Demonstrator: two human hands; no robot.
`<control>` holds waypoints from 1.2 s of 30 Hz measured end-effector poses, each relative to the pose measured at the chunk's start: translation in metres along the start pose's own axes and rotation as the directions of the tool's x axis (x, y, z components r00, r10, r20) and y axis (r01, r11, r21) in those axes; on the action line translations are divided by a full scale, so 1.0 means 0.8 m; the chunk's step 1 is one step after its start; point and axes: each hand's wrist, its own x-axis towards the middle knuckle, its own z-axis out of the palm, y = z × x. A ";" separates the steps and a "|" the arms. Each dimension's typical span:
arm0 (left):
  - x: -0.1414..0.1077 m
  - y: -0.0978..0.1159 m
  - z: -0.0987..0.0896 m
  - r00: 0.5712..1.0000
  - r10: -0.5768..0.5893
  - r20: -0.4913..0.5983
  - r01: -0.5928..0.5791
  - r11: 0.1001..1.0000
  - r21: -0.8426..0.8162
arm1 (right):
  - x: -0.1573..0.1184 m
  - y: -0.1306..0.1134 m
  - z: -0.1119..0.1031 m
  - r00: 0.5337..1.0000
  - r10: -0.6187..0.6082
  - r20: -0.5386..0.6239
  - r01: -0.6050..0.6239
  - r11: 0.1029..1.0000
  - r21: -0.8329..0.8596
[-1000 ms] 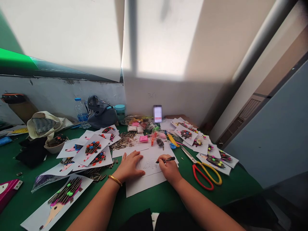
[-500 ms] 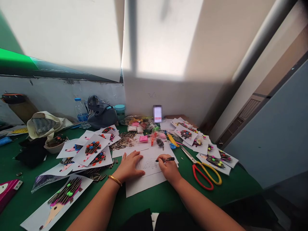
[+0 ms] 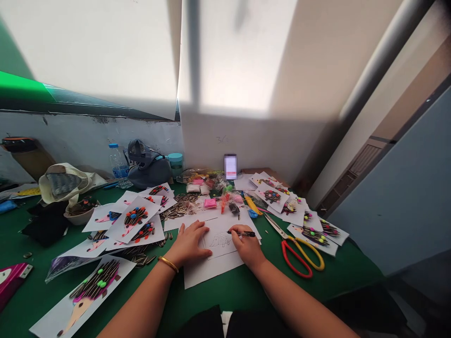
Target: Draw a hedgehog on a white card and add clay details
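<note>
A white sheet of paper (image 3: 200,277) lies on the green table in front of me, over other sheets. It bears a small ink drawing of a hedgehog (image 3: 221,240) with a pointed snout and a spotted back. My left hand (image 3: 192,241) rests flat on the sheet's left part, fingers spread, a gold bangle (image 3: 168,264) on the wrist. In my right hand (image 3: 248,246) is a black pen (image 3: 248,233), pinched between thumb and fingers, its tip at the drawing's upper right side. Part of the sheet is hidden beneath both hands.
Red-and-yellow scissors (image 3: 299,249) lie open at right. Finished hedgehog cards (image 3: 134,218) are piled at left, with more cards (image 3: 313,234) at right. Behind the paper are sunflower seeds (image 3: 179,206), pink clay packets (image 3: 210,203), a yellow cutter (image 3: 252,205) and an upright phone (image 3: 230,166).
The pen has shifted very slightly left and tilted a little on the drawing. My left hand and the paper have stayed put.
</note>
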 end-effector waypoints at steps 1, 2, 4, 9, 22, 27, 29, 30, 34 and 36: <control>0.000 0.000 0.000 1.000 0.003 -0.001 -0.003 1.000 0.001 | 0.000 0.000 0.000 1.000 -0.007 0.008 0.007 1.000 0.000; 0.000 0.000 0.000 1.000 0.004 -0.002 -0.004 1.000 0.004 | 0.000 0.001 0.000 1.000 -0.007 0.024 0.007 1.000 0.001; 0.000 -0.001 0.001 1.000 0.003 -0.004 -0.003 1.000 0.008 | 0.000 0.000 0.001 0.999 -0.007 0.051 0.007 1.000 0.003; 0.001 -0.002 0.002 1.000 -0.001 -0.003 0.001 1.000 0.009 | 0.001 -0.001 0.001 0.997 0.003 0.080 -0.003 1.000 -0.011; 0.000 -0.001 0.001 1.000 0.000 0.001 0.000 1.000 0.002 | 0.001 0.000 0.000 0.998 0.036 0.048 -0.035 0.999 -0.013; 0.001 -0.004 0.003 1.000 0.003 -0.005 -0.003 1.000 0.008 | 0.001 -0.002 0.000 0.996 0.055 0.070 -0.055 0.998 -0.014; 0.001 -0.004 0.004 1.000 0.006 -0.004 -0.006 1.000 0.009 | 0.001 -0.001 0.000 0.997 0.052 0.063 -0.051 0.999 -0.012; 0.001 -0.004 0.004 1.000 0.008 -0.005 -0.008 1.000 0.009 | 0.001 -0.001 0.000 0.998 0.042 0.051 -0.042 0.999 -0.011; 0.000 -0.002 0.001 1.000 0.008 0.000 -0.008 1.000 0.008 | 0.001 0.004 0.001 1.000 0.004 -0.006 -0.004 1.000 -0.018; 0.000 -0.001 0.000 1.000 0.006 0.004 -0.006 1.000 0.008 | 0.001 0.005 0.002 1.000 0.002 -0.003 -0.002 1.000 -0.023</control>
